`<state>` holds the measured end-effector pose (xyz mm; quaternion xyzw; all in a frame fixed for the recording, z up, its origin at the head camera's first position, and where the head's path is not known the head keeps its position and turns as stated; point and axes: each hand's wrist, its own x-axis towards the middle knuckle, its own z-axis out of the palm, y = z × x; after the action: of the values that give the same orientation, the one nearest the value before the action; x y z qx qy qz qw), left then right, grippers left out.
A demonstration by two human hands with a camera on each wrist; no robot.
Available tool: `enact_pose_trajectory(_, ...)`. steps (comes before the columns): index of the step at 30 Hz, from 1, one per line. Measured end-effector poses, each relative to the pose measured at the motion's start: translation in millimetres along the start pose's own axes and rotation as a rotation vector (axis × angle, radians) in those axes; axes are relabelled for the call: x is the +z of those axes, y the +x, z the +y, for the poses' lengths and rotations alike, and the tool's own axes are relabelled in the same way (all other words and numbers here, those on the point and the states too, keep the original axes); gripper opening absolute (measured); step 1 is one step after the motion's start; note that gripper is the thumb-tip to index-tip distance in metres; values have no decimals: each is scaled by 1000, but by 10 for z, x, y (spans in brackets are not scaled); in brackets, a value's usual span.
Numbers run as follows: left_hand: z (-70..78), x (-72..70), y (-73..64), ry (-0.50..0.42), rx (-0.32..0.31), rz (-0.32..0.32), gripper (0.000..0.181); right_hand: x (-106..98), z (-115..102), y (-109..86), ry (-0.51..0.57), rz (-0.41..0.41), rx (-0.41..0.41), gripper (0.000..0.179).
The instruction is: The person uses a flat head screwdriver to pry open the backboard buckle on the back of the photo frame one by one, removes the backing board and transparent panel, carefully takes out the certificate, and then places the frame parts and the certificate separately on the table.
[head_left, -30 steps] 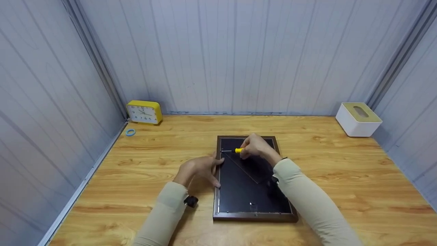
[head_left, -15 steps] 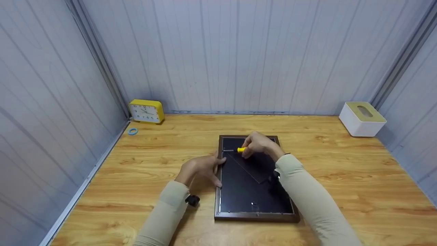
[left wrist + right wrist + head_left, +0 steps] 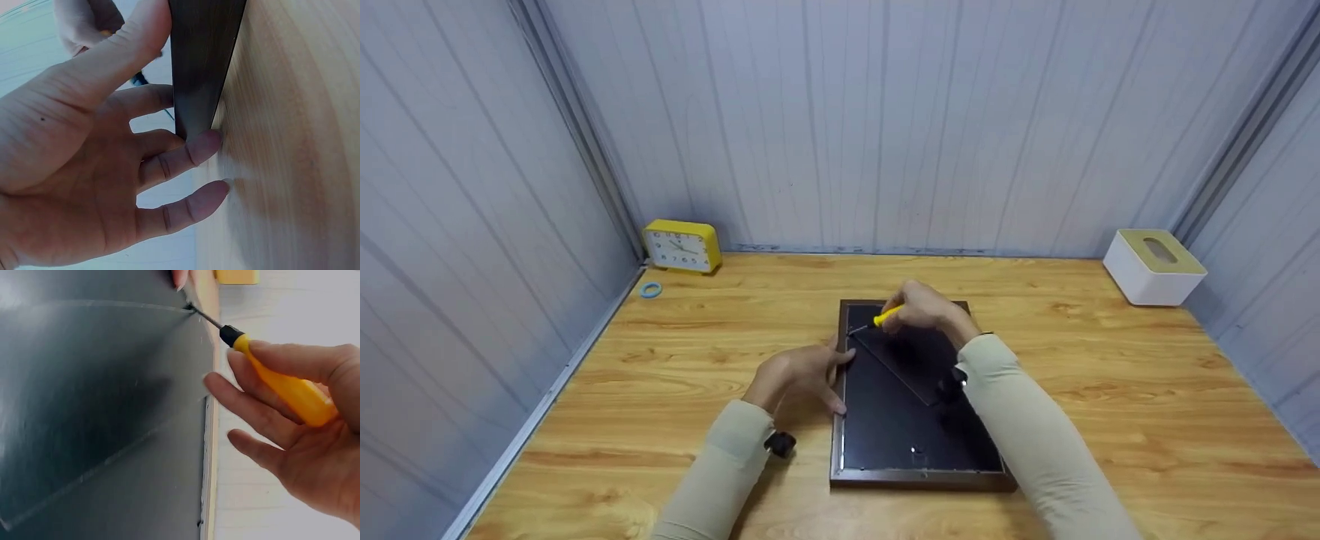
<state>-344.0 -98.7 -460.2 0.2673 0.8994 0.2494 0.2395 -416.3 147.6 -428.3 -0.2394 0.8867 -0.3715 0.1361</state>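
Note:
A dark picture frame [image 3: 885,435] lies back side up on the wooden table, with a hinged black stand flap [image 3: 907,360] on its backing. My right hand [image 3: 924,306] grips the yellow handle of a screwdriver [image 3: 287,391], thumb and forefinger near its black collar. The metal tip meets the small dark fitting [image 3: 190,308] by the frame's upper left edge, where the flap's corner lies. My left hand [image 3: 802,373] rests along the left rail, thumb and forefinger on top. In the left wrist view, other fairly straight fingers touch the rail's outer side [image 3: 202,67] and the table.
At the back left stand a yellow alarm clock [image 3: 682,246] and, in front of it, a light blue ring [image 3: 650,289]. A white tissue box [image 3: 1155,268] with a wood-coloured lid sits at the back right. Panelled walls [image 3: 840,127] enclose the table [image 3: 660,420].
The screwdriver has gone from nearly level to slanted, its handle end lifted by my right hand while the tip stays at the left edge. My left hand keeps its place.

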Motion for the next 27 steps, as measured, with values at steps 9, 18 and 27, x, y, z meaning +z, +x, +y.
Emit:
enact_pose_trajectory(9,22,3,-1,-9,22,-10,110,26,10,66,125,97,-43,17)
enact_pose_trajectory(18,4,-21,-38,-20,-4,-3,109,64,141,83,297,40,29,23)
enact_pose_trajectory(27,-19,19,-51,-43,1,2,111,116,-232,181,17,90,17,17)
